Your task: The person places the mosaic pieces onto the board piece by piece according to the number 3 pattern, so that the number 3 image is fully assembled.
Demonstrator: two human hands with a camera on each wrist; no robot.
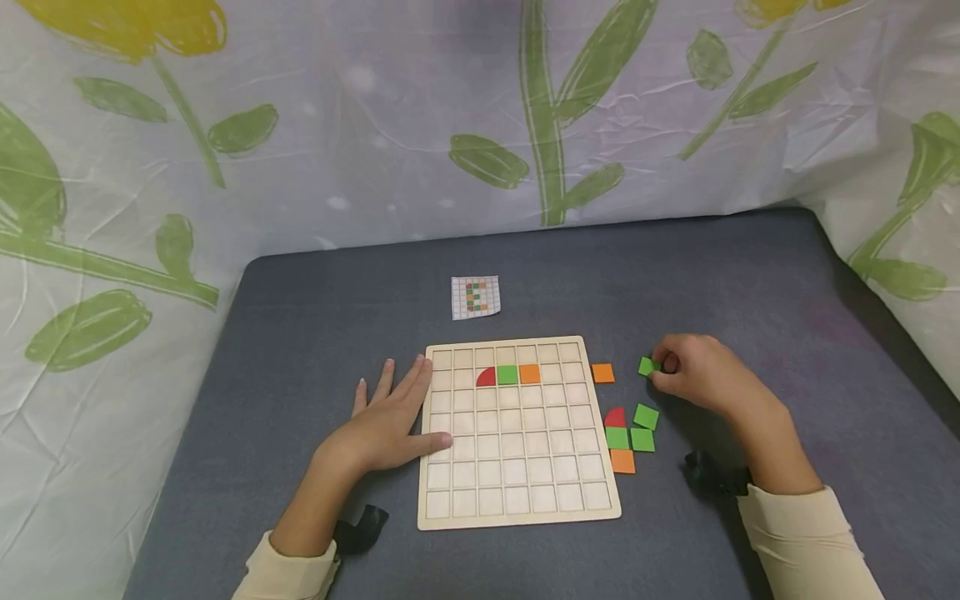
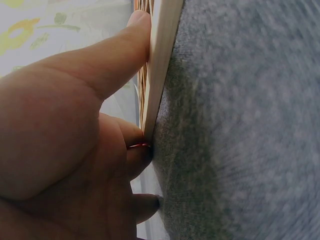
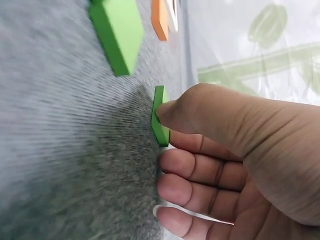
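A wooden grid board [image 1: 517,498] lies on the dark cloth. In one of its upper rows sit a red quarter-circle tile [image 1: 487,377], a green square tile [image 1: 507,375] and an orange square tile [image 1: 529,373]. With fingers spread, my left hand [image 1: 382,431] rests at the board's left edge, its thumb over the rim. To the right of the board, my right hand [image 1: 701,372] pinches another green square tile [image 3: 159,117] between thumb and index finger, close to the cloth. The other fingers of that hand are loosely curled.
Beside the board's right edge lie a lone orange tile [image 1: 603,373] and a loose group with a red quarter-circle [image 1: 616,417], several green squares [image 1: 642,440] and an orange square [image 1: 622,461]. A small printed pattern card [image 1: 476,297] lies beyond the board. A flower-printed curtain [image 1: 360,150] borders the table.
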